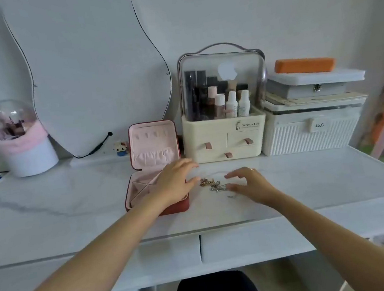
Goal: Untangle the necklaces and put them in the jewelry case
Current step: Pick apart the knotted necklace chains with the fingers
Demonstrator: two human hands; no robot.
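The necklaces point(212, 185) lie in a small tangled heap on the white table point(73, 206), just right of the open case point(144, 194). The chains are too fine and blurred to count or to trace; only a cluster of gold and silver charms shows clearly, with a faint loop of chain arcing behind it and a small separate bit lying nearer the table's front edge.

The heap sits between the two hands. The left hand point(176, 183) reaches over the case's right side and hides that corner of the tray; its fingers are spread and nearly straight, and its fingertips come down just left of the charms. Whether they touch the chain cannot be told. The right hand point(250, 183), with a ring on one finger, hovers just right of the heap, fingers loosely extended and holding nothing; its lower fingers are at the edge of the tangle, contact unclear.

The case has a pink lining, a divided tray, and its lid standing upright behind with hooks and a pocket inside. Behind the hands stand a cream organizer point(223, 117) with bottles under a clear dome, a ribbed white box point(311, 129) stacked with boxes, a wavy mirror point(86, 68), and a brush holder point(22, 145) at far left.
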